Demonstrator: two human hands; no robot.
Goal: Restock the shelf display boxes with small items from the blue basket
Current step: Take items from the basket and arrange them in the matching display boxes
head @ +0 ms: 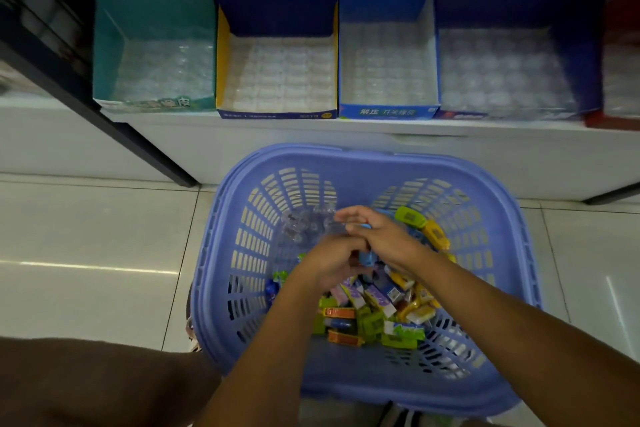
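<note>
The blue basket (377, 163) stands on the floor below the shelf and holds several small colourful packets (377, 302) and a clear plastic tray (304, 225). Both my hands are inside it. My left hand (329, 263) is curled over the pile, its fingers around a small blue item (365, 258). My right hand (384, 234) lies just above it, fingers pointing left, with a sliver of another blue item (364, 226) pinched between thumb and fingers. On the shelf stand the display boxes: teal (152, 28), dark blue with yellow (223, 55), blue and white (388, 111), dark blue (585, 55).
Each display box is lined with a clear cell tray with nothing in the cells. A red box (620, 121) shows at the far right edge. A dark shelf post (138, 135) slants down to the left of the basket. My knee (97, 381) fills the lower left over the tiled floor.
</note>
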